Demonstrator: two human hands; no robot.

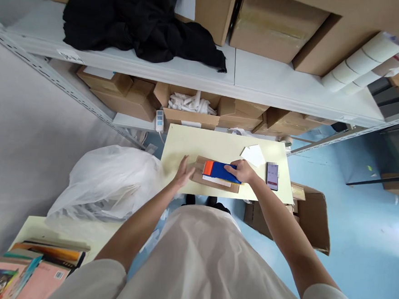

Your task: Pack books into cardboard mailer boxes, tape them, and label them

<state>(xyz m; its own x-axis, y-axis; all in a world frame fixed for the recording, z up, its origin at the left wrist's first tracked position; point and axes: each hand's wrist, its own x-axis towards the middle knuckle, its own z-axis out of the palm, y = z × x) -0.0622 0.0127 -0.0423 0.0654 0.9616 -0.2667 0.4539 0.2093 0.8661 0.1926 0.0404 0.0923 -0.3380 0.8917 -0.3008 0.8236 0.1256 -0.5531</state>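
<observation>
My right hand (243,171) is closed on the right end of a flat blue thing with an orange end (222,171); its exact kind I cannot make out. This lies over a small brown cardboard box (199,177), which has a white label (217,181) partly hidden beneath the blue thing. At the box's left end is my left hand (183,172), fingers apart and holding nothing; whether it touches the box I cannot tell. All of this is on a pale yellow table (200,140).
A phone (272,176) and white cards (253,155) lie right of the box. Metal shelving (204,82) with cartons and black cloth (126,21) rises behind the table. A plastic bag (105,179) bulges at left; an open carton (313,216) stands at right.
</observation>
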